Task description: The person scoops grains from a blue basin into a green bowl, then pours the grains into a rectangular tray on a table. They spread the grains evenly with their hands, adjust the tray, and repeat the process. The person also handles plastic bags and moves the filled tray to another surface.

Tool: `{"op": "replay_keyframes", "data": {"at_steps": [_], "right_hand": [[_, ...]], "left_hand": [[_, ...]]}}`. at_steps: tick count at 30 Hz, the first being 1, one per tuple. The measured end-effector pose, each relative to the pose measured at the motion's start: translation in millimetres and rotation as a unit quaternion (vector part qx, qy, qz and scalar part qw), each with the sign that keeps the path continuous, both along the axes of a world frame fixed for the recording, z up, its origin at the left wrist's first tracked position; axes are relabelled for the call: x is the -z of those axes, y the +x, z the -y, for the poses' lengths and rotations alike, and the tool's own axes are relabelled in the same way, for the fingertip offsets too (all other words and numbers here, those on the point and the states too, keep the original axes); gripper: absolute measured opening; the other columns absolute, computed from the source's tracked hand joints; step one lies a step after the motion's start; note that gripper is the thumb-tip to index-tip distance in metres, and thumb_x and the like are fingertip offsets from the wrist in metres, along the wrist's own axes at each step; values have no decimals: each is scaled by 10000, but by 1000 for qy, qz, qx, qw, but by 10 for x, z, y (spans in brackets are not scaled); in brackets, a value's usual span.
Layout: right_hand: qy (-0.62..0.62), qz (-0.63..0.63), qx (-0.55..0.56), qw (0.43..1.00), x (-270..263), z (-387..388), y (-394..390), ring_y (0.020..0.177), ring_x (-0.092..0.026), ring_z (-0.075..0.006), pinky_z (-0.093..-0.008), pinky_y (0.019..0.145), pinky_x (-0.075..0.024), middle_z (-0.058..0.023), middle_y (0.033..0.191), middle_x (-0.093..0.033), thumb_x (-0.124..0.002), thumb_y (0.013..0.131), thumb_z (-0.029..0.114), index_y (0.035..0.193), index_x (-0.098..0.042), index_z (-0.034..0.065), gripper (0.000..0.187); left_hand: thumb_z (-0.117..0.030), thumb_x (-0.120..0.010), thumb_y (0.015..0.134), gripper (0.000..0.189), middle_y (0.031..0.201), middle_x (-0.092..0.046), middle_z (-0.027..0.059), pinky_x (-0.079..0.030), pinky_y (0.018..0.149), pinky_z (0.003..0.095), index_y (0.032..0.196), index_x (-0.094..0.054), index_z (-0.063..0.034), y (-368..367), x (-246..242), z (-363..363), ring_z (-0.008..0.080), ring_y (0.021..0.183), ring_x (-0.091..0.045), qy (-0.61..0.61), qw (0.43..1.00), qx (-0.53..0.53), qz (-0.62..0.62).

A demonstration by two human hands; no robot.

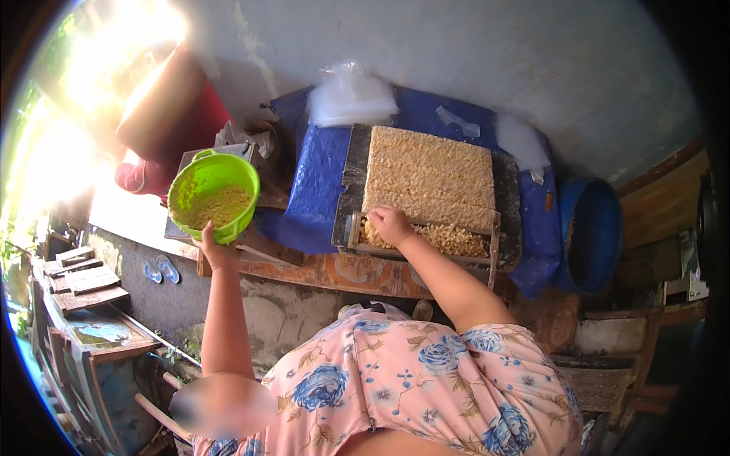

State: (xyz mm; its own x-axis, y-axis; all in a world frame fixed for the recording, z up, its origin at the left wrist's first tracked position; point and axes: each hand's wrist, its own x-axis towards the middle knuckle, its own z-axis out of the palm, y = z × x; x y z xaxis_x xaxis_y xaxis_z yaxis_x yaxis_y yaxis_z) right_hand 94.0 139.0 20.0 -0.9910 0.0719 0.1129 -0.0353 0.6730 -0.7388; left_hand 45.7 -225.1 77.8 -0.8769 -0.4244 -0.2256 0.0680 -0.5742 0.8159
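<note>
My left hand grips the near rim of a bright green plastic basin, with its thumb up on the edge. A layer of yellowish crumbly grain lies in the tilted basin. My right hand is curled at the left end of a narrow wooden frame, touching the loose bean-like pieces inside it; whether its fingers hold any is hidden. Just beyond the frame, a wide flat slab of pressed pale bean-like pieces rests on a dark board.
A blue plastic sheet lies under the board. Stacked clear plastic bags sit behind, against the wall. A blue barrel stands to the right, and a red container at the far left. Blue sandals are on the floor.
</note>
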Motion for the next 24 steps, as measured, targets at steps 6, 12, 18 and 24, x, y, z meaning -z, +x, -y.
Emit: {"op": "replay_keyframes", "data": {"at_steps": [6,12,18,24], "right_hand": [[-4,-70,-54,996,-57,-22,121,791,-591,-308,-370,719,-480,-140,841,-619,-512,750,47,817,-627,23,135],[145,-66,-175,972,-252,-146,277,959,-549,-256,-350,815,-473,-108,1019,-587,-524,738,31,889,-634,75,191],[258,-111,-237,930,-115,-124,364,1104,-467,-212,-341,878,-447,-49,1150,-528,-564,747,58,934,-626,125,208],[168,-76,-133,974,-43,-268,356,990,-538,-265,-341,836,-463,-90,1069,-564,-604,715,22,924,-625,52,213]], "left_hand": [[-326,-546,749,519,1145,-470,115,-428,815,470,1195,-401,-105,-310,251,405,298,1029,-487,66,998,3,18],[-358,-495,798,445,1085,-531,120,-481,748,424,1132,-467,-65,-496,384,590,287,951,-544,26,993,-55,103],[-358,-489,826,439,1049,-557,90,-474,711,365,1146,-470,-58,-593,501,673,234,895,-566,8,984,-95,152],[-365,-503,829,412,966,-558,105,-491,679,344,1090,-492,-45,-510,534,642,232,792,-569,-44,973,-177,138]]}}
